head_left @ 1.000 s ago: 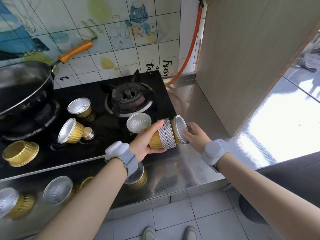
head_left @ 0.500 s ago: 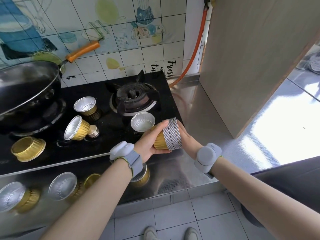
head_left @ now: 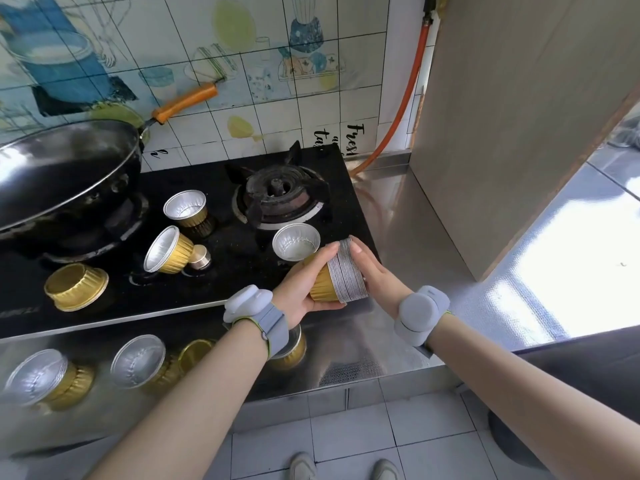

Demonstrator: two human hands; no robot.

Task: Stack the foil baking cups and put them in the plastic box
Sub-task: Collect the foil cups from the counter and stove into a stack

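My left hand grips a stack of gold foil cups lying sideways, its silver rims facing right. My right hand lies flat against the stack's open end, fingers straight. Loose cups sit on the black stove: one upright right behind the stack, one upright farther left, one on its side, one upside down. More cups lie tipped on the steel ledge below, one at far left. No plastic box is in view.
A black wok with an orange handle sits on the left burner. The right burner is bare. An orange gas hose runs down the wall. A beige panel stands on the steel counter at right.
The cup my right hand held at the stack's open end is now pushed fully in. My right palm has flattened against the rims. The stack has shifted slightly.
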